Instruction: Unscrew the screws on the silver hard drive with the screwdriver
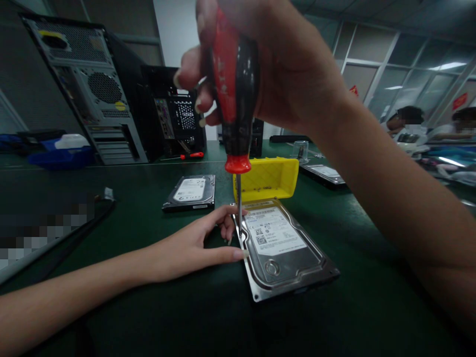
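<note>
A silver hard drive (pixel 297 265) with a white label lies flat on the green table in front of me. My right hand (pixel 275 64) is wrapped round the red and black handle of a screwdriver (pixel 238 94), held upright. Its shaft points down to the drive's left edge, where the tip meets a screw spot. My left hand (pixel 197 243) holds that same edge, forefinger on the top and thumb against the side, one either side of the tip. Just behind the drive is a yellow bin (pixel 267 181) with small dark screws inside.
A second hard drive (pixel 191 191) lies behind my left hand, and another drive (pixel 323 173) is at the right. Computer cases (pixel 89 89) stand at the back, with a red-handled screwdriver (pixel 191 155) before them. A blue tray (pixel 61 156) sits far left. People (pixel 407 119) sit beyond.
</note>
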The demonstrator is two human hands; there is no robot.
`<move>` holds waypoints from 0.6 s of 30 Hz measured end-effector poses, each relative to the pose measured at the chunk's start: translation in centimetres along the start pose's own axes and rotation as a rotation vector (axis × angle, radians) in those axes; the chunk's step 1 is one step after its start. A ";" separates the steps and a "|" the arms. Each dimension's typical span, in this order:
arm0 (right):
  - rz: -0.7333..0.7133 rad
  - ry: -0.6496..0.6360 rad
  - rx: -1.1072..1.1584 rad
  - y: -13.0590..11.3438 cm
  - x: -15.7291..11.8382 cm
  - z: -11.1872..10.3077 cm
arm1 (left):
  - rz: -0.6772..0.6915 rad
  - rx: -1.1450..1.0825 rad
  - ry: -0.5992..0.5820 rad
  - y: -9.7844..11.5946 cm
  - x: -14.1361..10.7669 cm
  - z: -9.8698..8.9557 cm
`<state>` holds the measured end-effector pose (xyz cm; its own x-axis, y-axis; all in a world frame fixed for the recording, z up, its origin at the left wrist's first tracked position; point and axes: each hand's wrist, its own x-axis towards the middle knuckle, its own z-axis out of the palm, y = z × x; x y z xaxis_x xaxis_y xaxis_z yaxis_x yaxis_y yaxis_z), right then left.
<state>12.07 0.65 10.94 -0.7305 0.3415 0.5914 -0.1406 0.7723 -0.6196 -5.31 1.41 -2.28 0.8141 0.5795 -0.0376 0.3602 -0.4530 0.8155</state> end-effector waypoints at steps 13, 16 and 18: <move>-0.294 0.251 -0.253 2.4 1.0 -1.7 | -0.011 0.020 -0.024 0.3 0.0 -0.2; -0.307 0.270 -0.263 2.2 1.1 -1.4 | -0.010 0.022 -0.038 0.2 0.0 -0.2; -0.299 0.309 -0.279 2.0 1.1 -1.1 | -0.005 0.025 -0.044 0.1 0.1 -0.2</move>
<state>11.75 3.18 10.88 -0.4485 0.1935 0.8726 -0.0984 0.9596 -0.2634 -5.31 1.55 -2.08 0.8312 0.5520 -0.0671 0.3752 -0.4676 0.8004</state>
